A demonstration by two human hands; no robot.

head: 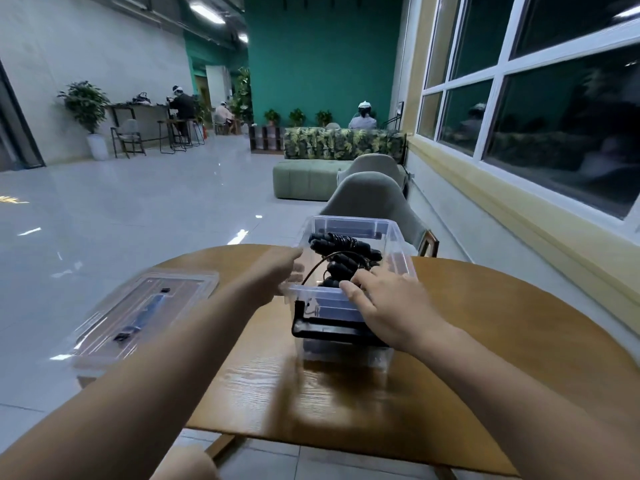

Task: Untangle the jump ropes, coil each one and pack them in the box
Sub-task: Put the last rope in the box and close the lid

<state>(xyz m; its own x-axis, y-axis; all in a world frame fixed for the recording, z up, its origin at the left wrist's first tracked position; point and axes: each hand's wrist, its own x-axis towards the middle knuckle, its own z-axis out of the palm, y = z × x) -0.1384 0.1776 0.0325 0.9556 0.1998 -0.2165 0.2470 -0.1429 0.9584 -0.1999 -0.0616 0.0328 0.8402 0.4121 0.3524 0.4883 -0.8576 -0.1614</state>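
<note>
Jump ropes (343,258) lie bundled in the box (349,221). The left hand (277,271) has its grip clasped on the 9 o'clock wall; the right hand (388,303) rests released at 6 o'clock. Likely next: steady the box and lift them out.

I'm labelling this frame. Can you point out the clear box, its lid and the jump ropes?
clear box (348,226): head view, on its far wall.
lid (147,308): head view, on its flat middle.
jump ropes (341,249): head view, on the black handles in the box.
</note>
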